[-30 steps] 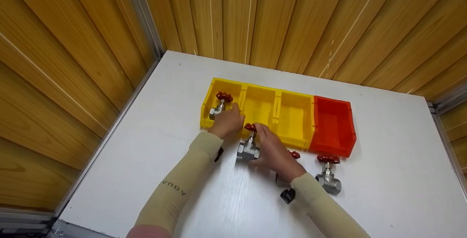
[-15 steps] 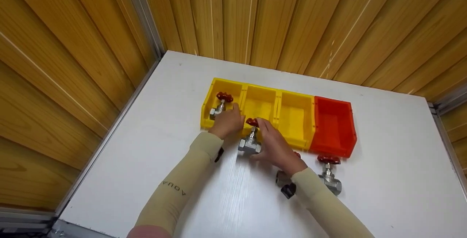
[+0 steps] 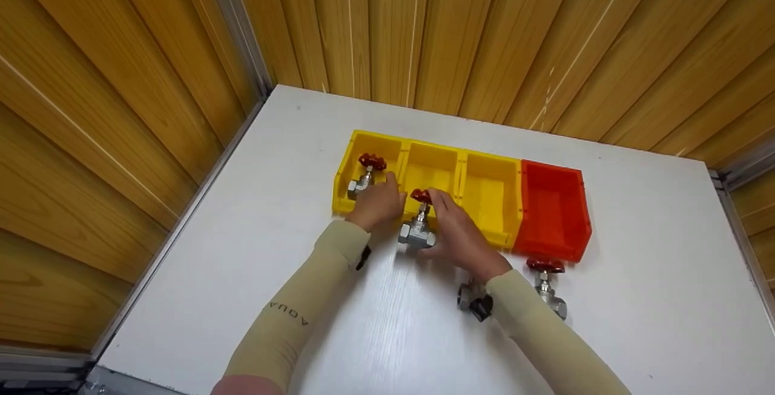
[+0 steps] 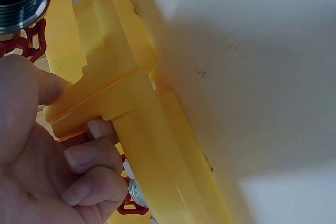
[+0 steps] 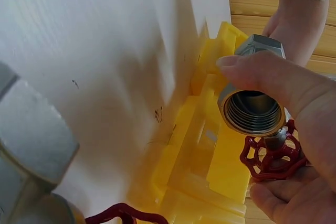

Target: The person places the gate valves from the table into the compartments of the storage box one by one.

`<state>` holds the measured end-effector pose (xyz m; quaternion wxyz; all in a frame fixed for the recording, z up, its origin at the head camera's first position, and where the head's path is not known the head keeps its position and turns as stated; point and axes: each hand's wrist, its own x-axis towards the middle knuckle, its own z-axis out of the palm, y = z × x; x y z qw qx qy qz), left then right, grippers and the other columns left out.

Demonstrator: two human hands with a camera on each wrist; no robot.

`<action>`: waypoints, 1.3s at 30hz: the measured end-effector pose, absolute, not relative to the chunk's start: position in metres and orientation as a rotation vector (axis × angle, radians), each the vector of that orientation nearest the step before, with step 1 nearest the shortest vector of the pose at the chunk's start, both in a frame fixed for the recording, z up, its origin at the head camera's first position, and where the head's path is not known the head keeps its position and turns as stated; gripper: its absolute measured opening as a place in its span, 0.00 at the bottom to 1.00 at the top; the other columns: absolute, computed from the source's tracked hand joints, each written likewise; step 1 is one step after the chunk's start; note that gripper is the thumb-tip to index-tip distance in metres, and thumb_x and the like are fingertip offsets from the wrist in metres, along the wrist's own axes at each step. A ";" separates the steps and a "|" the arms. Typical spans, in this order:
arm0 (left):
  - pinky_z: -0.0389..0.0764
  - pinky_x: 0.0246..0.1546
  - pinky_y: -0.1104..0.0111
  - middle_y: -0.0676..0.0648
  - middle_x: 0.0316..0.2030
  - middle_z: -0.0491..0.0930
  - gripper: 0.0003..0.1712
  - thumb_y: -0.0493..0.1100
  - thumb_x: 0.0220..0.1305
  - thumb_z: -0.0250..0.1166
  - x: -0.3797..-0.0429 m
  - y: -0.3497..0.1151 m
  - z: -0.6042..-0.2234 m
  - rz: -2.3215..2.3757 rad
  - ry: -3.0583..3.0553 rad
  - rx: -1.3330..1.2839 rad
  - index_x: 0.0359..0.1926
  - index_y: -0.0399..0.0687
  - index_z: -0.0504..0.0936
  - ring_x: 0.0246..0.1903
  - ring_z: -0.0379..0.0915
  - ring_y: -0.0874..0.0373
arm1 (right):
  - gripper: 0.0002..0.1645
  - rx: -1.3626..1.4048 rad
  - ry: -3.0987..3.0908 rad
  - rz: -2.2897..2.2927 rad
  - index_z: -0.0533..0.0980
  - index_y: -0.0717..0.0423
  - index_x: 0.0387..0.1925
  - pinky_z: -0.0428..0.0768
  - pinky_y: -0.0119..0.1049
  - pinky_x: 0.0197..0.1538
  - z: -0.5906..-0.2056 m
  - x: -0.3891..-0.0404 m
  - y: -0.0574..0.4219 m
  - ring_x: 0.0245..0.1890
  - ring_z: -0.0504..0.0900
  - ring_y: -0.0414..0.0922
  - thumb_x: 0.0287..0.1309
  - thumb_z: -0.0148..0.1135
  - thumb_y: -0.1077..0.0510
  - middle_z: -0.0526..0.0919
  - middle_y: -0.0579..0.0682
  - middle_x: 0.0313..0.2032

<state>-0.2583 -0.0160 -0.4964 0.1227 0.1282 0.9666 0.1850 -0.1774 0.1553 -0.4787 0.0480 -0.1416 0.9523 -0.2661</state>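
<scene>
My left hand (image 3: 378,204) pinches the wall (image 4: 100,95) between the first and second yellow bins, thumb on one side and curled fingers on the other. My right hand (image 3: 457,234) holds a gate valve (image 3: 418,234), its thumb on the grey metal body and its fingers at the red handwheel (image 5: 273,156). The valve is upright at the front of the second yellow bin (image 3: 433,171), and its handwheel overlaps that bin in the head view. In the right wrist view its threaded opening (image 5: 252,109) faces the camera. Another valve (image 3: 361,186) lies in the first bin, partly behind my left hand.
To the right stand the third yellow bin (image 3: 487,201) and a red bin (image 3: 554,207), in one row. On the white table (image 3: 254,213), one valve (image 3: 465,295) is mostly covered by my right wrist, and another valve (image 3: 547,289) lies before the red bin. Wood-panelled walls (image 3: 387,25) border the table.
My right hand has carried its valve slightly forward and up, toward the second yellow bin. The left hand keeps its place on the bin wall.
</scene>
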 end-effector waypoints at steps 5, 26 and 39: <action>0.80 0.33 0.58 0.41 0.32 0.79 0.28 0.55 0.72 0.50 -0.258 -0.015 -0.496 0.560 2.806 0.341 0.62 0.39 0.60 0.27 0.75 0.48 | 0.71 -0.437 2.935 -0.812 0.47 0.51 0.75 0.66 0.48 0.67 -0.478 -0.180 0.157 0.69 0.64 0.53 0.35 0.82 0.52 0.57 0.53 0.72; 0.73 0.26 0.62 0.43 0.27 0.76 0.28 0.54 0.73 0.48 -0.257 -0.017 -0.496 0.550 2.820 0.350 0.62 0.37 0.59 0.23 0.71 0.51 | 0.71 -0.446 2.939 -0.754 0.44 0.51 0.76 0.67 0.48 0.67 -0.468 -0.198 0.160 0.70 0.62 0.53 0.37 0.81 0.54 0.53 0.54 0.73; 0.71 0.23 0.64 0.44 0.27 0.76 0.28 0.55 0.74 0.47 -0.257 -0.016 -0.497 0.548 2.815 0.348 0.62 0.38 0.59 0.22 0.70 0.52 | 0.69 -0.397 2.900 -0.780 0.43 0.48 0.76 0.66 0.47 0.68 -0.467 -0.212 0.162 0.70 0.62 0.51 0.41 0.79 0.53 0.53 0.52 0.73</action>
